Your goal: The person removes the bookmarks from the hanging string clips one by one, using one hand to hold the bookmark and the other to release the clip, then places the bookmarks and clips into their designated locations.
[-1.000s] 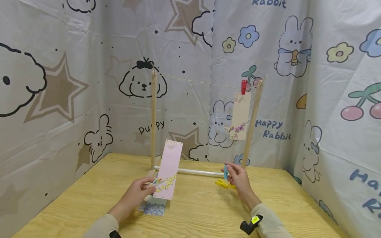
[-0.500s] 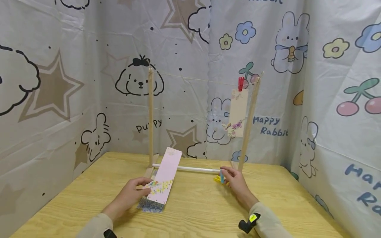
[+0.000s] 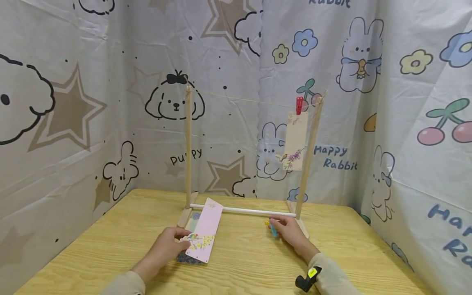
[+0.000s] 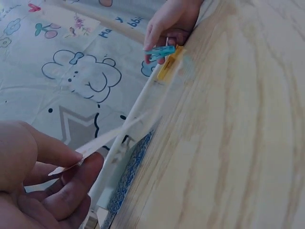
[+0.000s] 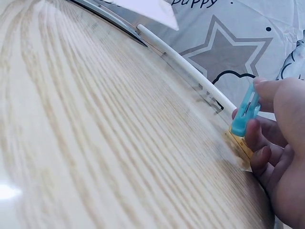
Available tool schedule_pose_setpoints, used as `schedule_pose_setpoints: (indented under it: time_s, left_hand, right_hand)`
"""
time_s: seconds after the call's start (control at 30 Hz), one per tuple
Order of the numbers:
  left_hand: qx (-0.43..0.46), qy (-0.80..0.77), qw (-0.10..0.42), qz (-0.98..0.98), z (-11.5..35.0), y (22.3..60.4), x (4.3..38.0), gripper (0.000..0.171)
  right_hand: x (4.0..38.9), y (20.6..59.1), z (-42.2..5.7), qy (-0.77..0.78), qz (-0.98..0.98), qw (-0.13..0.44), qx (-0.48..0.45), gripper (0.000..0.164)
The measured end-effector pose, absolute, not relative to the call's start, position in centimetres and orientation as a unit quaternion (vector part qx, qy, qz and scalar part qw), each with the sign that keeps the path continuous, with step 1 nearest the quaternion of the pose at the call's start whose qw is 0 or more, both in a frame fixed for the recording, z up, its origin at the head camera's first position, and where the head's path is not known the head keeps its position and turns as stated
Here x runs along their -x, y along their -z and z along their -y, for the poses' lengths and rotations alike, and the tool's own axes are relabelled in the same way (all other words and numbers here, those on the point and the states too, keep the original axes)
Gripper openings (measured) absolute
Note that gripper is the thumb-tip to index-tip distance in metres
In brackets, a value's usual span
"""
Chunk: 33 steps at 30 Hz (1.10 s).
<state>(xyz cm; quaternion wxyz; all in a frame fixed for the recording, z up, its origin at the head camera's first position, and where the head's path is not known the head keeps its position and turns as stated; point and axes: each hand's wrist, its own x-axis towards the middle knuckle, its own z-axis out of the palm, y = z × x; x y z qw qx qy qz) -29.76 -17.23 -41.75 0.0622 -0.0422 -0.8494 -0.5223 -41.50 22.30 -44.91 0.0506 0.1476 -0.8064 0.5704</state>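
My left hand (image 3: 164, 248) pinches the lower left edge of a pink bookmark (image 3: 208, 221) printed with a bird and yellow flowers. The bookmark slants over the table, overlapping a blue-patterned card (image 3: 189, 259) that lies beneath it. Between thumb and fingers, my right hand (image 3: 293, 234) holds a light blue clothespin (image 5: 245, 112) low over the wood. A yellow clothespin (image 4: 170, 64) lies right beside those fingers, mostly hidden in the head view. Higher up, a red clothespin (image 3: 299, 105) fixes a cream bookmark (image 3: 295, 139) with purple flowers to a string (image 3: 239, 98).
Two wooden posts carry the string, the left post (image 3: 189, 151) and the right post (image 3: 309, 159). A white rod (image 3: 243, 211) joins them low down, behind both hands. Printed curtains (image 3: 228, 123) enclose the wooden table (image 3: 243, 262) at the back and sides.
My left hand has lowered the pink bookmark, which now leans flatter over the blue-patterned card. The right hand has moved down and slightly left, and its blue clothespin has tilted.
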Motion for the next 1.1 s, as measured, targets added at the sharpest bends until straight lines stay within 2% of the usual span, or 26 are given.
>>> schedule_pose_setpoints:
  time_s: [0.27, 0.5, 0.7, 0.87, 1.1]
  left_hand:
    - [0.019, 0.490, 0.067, 0.869, 17.1, 41.7, 29.4, 0.028]
    - [0.029, 0.409, 0.113, 0.905, 17.1, 41.8, 29.1, 0.025]
    - [0.043, 0.418, 0.096, 0.902, 17.0, 41.9, 28.7, 0.029]
    - [0.057, 0.384, 0.115, 0.915, 17.0, 42.0, 28.6, 0.031]
    - [0.073, 0.326, 0.121, 0.935, 17.2, 42.2, 28.6, 0.026]
  right_hand:
    - [41.6, 45.2, -22.5, -0.551, 0.815, 0.042, -0.175, 0.038]
    - [41.7, 45.1, -22.5, -0.544, 0.820, 0.037, -0.174, 0.038]
    - [41.6, 45.0, -22.4, -0.539, 0.823, 0.032, -0.175, 0.039]
    - [40.5, 44.0, -22.1, -0.543, 0.819, 0.026, -0.182, 0.036]
    - [41.5, 44.9, -22.4, -0.539, 0.823, 0.037, -0.175, 0.036]
